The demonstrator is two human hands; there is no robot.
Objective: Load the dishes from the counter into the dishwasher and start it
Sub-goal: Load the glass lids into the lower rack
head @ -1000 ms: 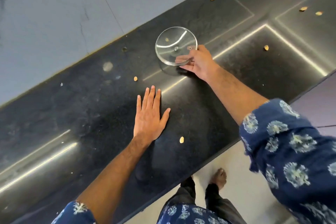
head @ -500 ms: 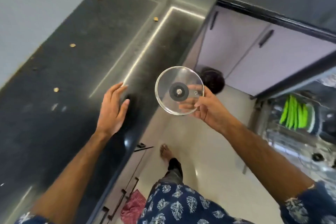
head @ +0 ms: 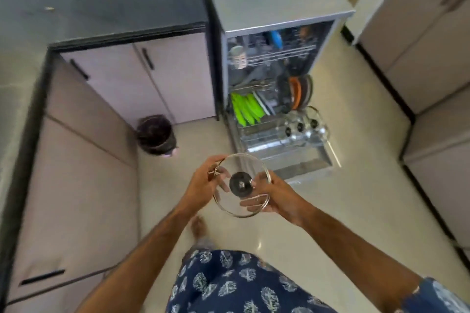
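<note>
A round glass lid [head: 235, 204] with a metal rim and a black centre knob is held over the floor in both hands. My left hand [head: 203, 185] grips its left edge and my right hand [head: 274, 194] grips its right edge. Ahead stands the open dishwasher [head: 269, 15], its lower rack [head: 277, 142] pulled out. The rack holds green plates [head: 245, 109], dark and orange dishes [head: 295, 93] and several glass lids [head: 302, 126]. A cup [head: 237, 57] sits in the upper rack.
A black counter [head: 101, 0] with pale cabinet doors [head: 142, 79] runs along the left and back. A dark bin [head: 155, 133] stands in the floor corner. More cabinets [head: 432, 71] line the right side. Beige floor [head: 356, 198] lies between me and the dishwasher.
I turned from the counter toward the dishwasher. The lid went from my right hand alone to both hands, as my left hand left the counter and took its edge.
</note>
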